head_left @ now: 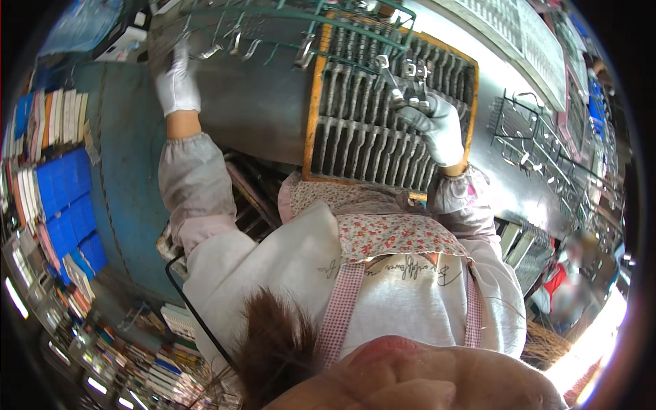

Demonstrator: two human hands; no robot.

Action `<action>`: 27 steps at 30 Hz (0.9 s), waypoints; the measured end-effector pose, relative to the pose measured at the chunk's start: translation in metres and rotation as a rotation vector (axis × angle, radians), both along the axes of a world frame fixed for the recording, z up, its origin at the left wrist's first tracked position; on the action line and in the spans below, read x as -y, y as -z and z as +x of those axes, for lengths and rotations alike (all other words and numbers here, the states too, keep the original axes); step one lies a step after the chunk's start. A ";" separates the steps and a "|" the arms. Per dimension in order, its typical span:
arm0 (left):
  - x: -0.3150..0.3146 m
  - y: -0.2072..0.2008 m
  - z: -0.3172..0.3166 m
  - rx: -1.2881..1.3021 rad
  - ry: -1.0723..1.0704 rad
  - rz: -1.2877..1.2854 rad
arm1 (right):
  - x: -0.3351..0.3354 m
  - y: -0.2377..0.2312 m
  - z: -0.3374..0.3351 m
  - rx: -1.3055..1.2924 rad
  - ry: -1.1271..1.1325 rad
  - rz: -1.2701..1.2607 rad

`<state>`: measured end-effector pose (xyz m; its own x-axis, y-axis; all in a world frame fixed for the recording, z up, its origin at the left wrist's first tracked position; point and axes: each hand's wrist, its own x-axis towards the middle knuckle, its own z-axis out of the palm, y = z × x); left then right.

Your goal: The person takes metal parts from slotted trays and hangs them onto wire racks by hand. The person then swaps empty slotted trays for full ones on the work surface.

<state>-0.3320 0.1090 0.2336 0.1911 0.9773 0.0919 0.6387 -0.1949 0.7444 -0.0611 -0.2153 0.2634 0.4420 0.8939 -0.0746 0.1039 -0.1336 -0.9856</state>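
Observation:
My left hand [179, 87], in a white glove, reaches to the left end of a green wire rack [290, 12]. Its fingers are drawn together at a hook there; whatever they pinch is too small and blurred to name. Small shiny metal parts [234, 39] hang in a row from the rack's hooks. Above the right half of a yellow-framed slotted tray [309, 137] is my right hand [441, 130], also gloved. It is closed around several shiny metal parts [414, 85], whose ends stick out past the fingers toward the rack.
Under the rack lies a grey metal tabletop [253, 126]. More dark wire racks with hooks [533, 147] stand at the right. A pale ribbed panel [509, 34] sits at the far right. Blue bins [65, 191] and stacked boards line the left side. A person [567, 280] is at the right edge.

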 end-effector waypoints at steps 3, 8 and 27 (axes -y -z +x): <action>0.030 -0.037 0.033 0.702 0.004 0.631 | 0.006 0.004 0.021 0.262 0.084 -0.083; 0.127 -0.105 0.103 0.093 0.835 0.808 | -0.022 -0.050 0.078 0.587 0.109 -0.396; 0.166 -0.083 0.158 -0.154 0.986 0.673 | -0.075 -0.088 0.139 0.517 -0.107 -0.016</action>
<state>-0.1745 -0.0569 0.3168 0.8829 0.1694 0.4379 0.0694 -0.9695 0.2351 0.0780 -0.1407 0.3513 0.3310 0.9367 0.1146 0.5895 -0.1104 -0.8002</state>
